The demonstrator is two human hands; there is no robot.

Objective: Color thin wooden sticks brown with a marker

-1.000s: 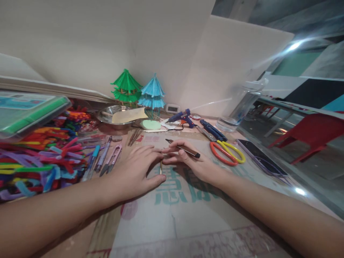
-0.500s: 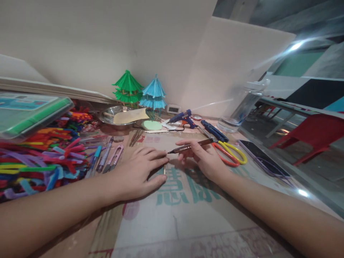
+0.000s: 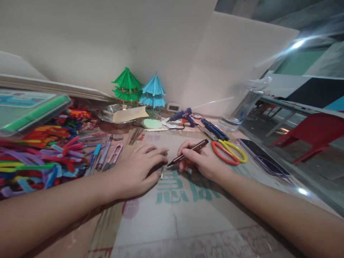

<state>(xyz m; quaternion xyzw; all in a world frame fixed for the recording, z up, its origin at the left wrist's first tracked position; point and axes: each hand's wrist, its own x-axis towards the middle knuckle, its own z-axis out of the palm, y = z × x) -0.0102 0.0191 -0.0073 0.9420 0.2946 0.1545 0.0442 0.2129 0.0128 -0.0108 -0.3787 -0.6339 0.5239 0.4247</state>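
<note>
A brown marker [image 3: 189,152] is gripped in my right hand [image 3: 202,159], its dark tip pointing down and left. That tip is close to a short, thin wooden stick [image 3: 162,172] lying on the cardboard. My left hand [image 3: 138,166] is palm down on the cardboard, thumb and fingers curled around the stick and holding it. Part of the stick is hidden under those fingers. Printed green characters show on the cardboard [image 3: 204,222] beneath both hands.
Pipe cleaners [image 3: 40,161] and a lidded plastic box [image 3: 32,111] crowd the left. Behind stand green [image 3: 127,86] and blue [image 3: 154,91] tiered models, a metal bowl [image 3: 103,114] and a glue gun [image 3: 182,116]. Scissors [image 3: 228,152], a phone [image 3: 263,156] and a clear jug [image 3: 242,104] are right.
The marker has gone from nearly level to a steeper slant, its tip lower, with my right fingers closed around it. My left fingers have curled and shifted slightly on the stick.
</note>
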